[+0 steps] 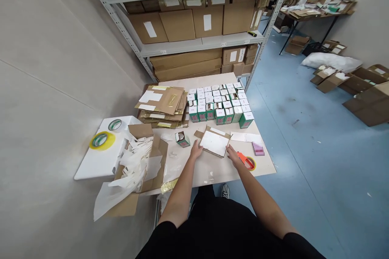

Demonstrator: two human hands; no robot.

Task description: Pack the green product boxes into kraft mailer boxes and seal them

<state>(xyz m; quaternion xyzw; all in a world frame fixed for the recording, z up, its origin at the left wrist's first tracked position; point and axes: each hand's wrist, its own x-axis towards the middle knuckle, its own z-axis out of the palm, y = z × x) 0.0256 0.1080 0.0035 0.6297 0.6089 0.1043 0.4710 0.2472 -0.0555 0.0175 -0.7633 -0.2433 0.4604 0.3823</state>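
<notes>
A flat brown cardboard box with a white top [214, 142] lies on the pale table [219, 170] in front of me. My left hand [196, 150] touches its left edge with the fingers stretched out. My right hand [233, 155] rests by its right corner, fingers extended. A single small white-and-green box [182, 139] lies on its side just left of my left hand. Behind the flat box stand several rows of small white-and-green boxes [219, 105].
A stack of flattened brown cartons [164, 107] lies at the back left. An open carton of white plastic bags [136, 162] and tape rolls [101, 140] sit left. An orange tape dispenser [246, 161] and a pink pad [258, 149] lie right. Shelving with cartons [194, 24] stands behind.
</notes>
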